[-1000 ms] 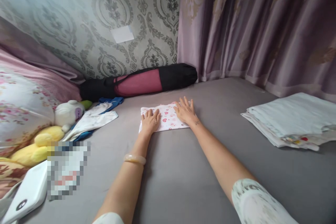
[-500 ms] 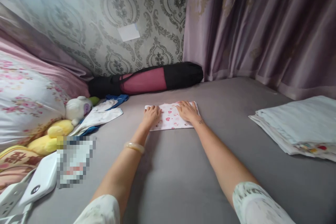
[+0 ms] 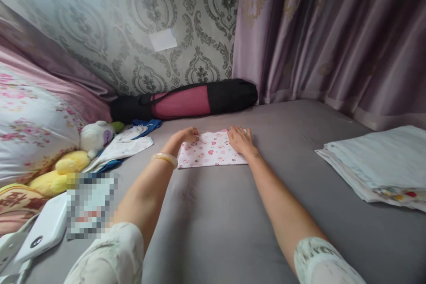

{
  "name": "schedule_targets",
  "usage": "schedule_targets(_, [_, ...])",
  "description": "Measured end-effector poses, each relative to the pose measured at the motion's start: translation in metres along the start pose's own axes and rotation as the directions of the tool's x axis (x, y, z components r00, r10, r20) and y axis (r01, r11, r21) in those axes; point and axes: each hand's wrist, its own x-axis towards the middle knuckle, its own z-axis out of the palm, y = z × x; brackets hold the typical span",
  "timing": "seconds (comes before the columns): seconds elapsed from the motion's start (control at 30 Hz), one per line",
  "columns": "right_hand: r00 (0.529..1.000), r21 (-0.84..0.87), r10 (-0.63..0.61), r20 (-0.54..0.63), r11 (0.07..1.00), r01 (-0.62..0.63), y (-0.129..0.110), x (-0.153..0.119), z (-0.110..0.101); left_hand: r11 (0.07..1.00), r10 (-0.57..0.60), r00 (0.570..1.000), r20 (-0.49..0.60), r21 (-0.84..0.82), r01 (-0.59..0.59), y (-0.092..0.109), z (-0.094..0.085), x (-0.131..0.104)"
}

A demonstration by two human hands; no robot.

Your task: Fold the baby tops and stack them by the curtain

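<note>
A folded white cloth (image 3: 213, 153) with pink hearts and small prints lies flat on the grey bed sheet (image 3: 219, 222). At its far left corner is my left hand (image 3: 187, 135), fingers curled in and closed on the cloth's edge; the fingertips are partly hidden. A pale bangle (image 3: 165, 159) circles that wrist. My right hand (image 3: 241, 140) rests palm down over the cloth's right side, its fingers stretched out and a little apart.
Behind the cloth, a black and pink roll bag (image 3: 181, 100) lies along the wall. A stack of folded pale cloths (image 3: 376, 159) is on the right. Plush toys (image 3: 65, 166), small garments (image 3: 120, 148) and a white power bank (image 3: 45, 228) line the left side.
My left hand has gone from lying over the cloth's left part to its far left corner, fingers now curled. More of the print shows. My right hand has stayed nearly in place.
</note>
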Motion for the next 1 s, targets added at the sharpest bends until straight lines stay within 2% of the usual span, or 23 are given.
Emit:
schedule_targets(0.1, [0.998, -0.049, 0.057, -0.033, 0.997, -0.058, 0.011, 0.000, -0.001, 0.999, 0.035, 0.995, 0.089, -0.011, -0.034, -0.003, -0.007, 0.011])
schedule_targets(0.27, [0.988, -0.087, 0.153, 0.015, 0.985, -0.151, 0.024, 0.003, -0.002, 0.999, 0.021, 0.985, 0.171, 0.023, -0.025, 0.001, -0.019, 0.026])
schedule_targets(0.47, [0.990, -0.158, 0.142, -0.014, 0.977, -0.142, 0.024, 0.005, -0.002, 0.998, 0.013, 0.974, 0.224, 0.064, -0.028, 0.005, -0.025, 0.031])
schedule_targets(0.6, [0.992, -0.172, 0.120, -0.050, 0.977, -0.127, 0.023, 0.004, -0.006, 0.997, 0.027, 0.978, 0.205, 0.060, -0.040, 0.004, -0.024, 0.025])
schedule_targets(0.73, [0.993, -0.145, 0.117, -0.024, 0.982, -0.119, 0.023, 0.004, -0.013, 0.997, 0.044, 0.986, 0.159, 0.053, -0.053, 0.002, -0.017, 0.013])
schedule_targets(0.93, [0.992, -0.029, 0.122, 0.025, 0.992, -0.121, 0.027, 0.007, -0.031, 0.999, 0.031, 0.999, -0.013, -0.022, -0.031, 0.001, -0.016, -0.011])
schedule_targets(1.0, [0.993, 0.052, 0.107, 0.050, 0.993, -0.109, 0.028, 0.007, -0.039, 0.995, 0.079, 0.994, -0.072, -0.054, -0.083, -0.001, -0.021, -0.019])
